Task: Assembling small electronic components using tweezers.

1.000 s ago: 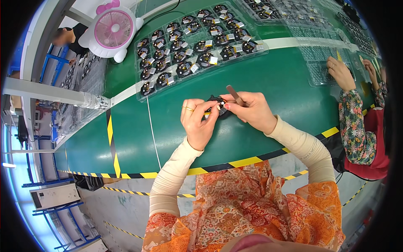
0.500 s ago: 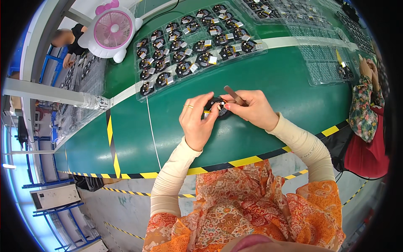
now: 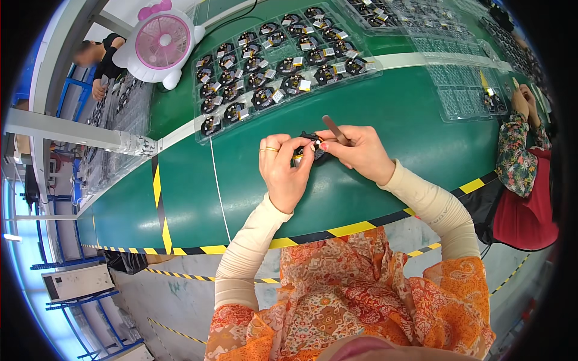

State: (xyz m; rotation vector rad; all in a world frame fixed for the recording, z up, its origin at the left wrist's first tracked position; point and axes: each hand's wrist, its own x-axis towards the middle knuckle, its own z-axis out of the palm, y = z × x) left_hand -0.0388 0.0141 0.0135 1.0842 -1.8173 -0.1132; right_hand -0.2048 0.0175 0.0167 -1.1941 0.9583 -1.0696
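A small round black electronic assembly (image 3: 318, 156) is held above the green table, between my two hands. My left hand (image 3: 283, 171) grips its left side with thumb and fingers closed, and a bit of yellow and white shows beside those fingers. From the other side, my right hand (image 3: 366, 155) brings thumb and forefinger together at the assembly's upper part, next to a small white piece. A pair of brownish metal tweezers (image 3: 335, 129) is tucked in the right hand, its rounded end pointing up and away. My fingers hide much of the assembly.
Beyond my hands lies a clear tray (image 3: 265, 118) of similar assemblies. A pink-and-white fan (image 3: 164, 75) stands at the far left near a metal post. At right are another clear tray (image 3: 460, 114) and a co-worker's floral sleeve (image 3: 516, 150). Striped tape (image 3: 352, 229) marks the table's near edge.
The assembly has tipped more on edge between my fingers, and both hands have shifted slightly. The right-hand co-worker's arms have moved a little; the far-left person's hand has too.
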